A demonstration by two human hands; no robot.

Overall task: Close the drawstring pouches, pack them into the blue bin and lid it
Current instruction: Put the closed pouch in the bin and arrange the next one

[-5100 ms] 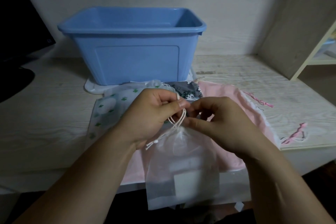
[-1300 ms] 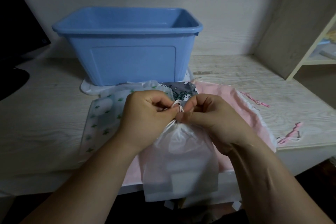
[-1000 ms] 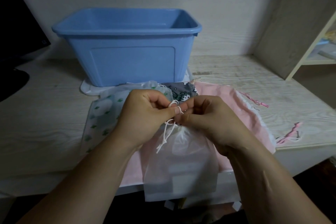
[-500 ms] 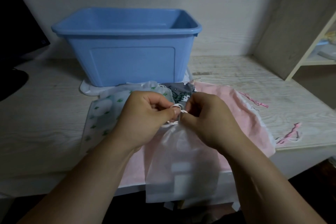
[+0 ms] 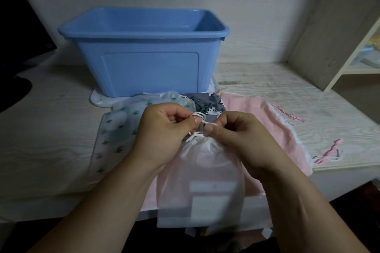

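Left hand [image 5: 162, 135]: fingers [image 5: 185, 127] curled tight, pinching a loop of the white cord [image 5: 198, 116]. Right hand [image 5: 242, 139]: fingers curled, pinching the same cord just above the gathered neck of the frosted pouch [image 5: 205, 181]. The pouch overhangs the desk [image 5: 51, 139] edge, on the pink pouch [image 5: 277, 129]. The blue bin [image 5: 148, 68] stands open-topped behind.

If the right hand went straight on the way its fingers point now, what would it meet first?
The right hand would probably meet the left hand, pinching the same white drawstring cord just opposite it.
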